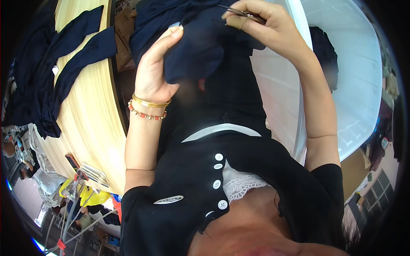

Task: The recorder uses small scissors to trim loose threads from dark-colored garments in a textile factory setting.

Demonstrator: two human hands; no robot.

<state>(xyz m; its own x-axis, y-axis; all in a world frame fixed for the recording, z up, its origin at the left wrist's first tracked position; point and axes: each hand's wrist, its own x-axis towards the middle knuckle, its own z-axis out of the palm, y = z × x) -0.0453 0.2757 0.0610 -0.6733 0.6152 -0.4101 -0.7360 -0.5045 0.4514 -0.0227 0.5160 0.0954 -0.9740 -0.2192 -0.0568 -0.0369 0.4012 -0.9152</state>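
Observation:
My left hand (157, 64) grips a dark navy garment (198, 53) by its edge, with the thumb on top near a small pale patch. Gold bangles and a red-beaded bracelet circle that wrist. In my right hand (273, 32) is a pair of small metal thread snips (245, 14), its narrow blades pointing left above the cloth. A tan wrap covers part of one right fingertip. The garment spreads over my lap and away from me, so its far part runs out of view.
On my left, a light wood table (92, 106) carries more navy garments (36, 81). A white translucent plastic bin (356, 85) stands at my right, with a dark cloth (323, 57) inside. Metal racks and other people appear at lower left.

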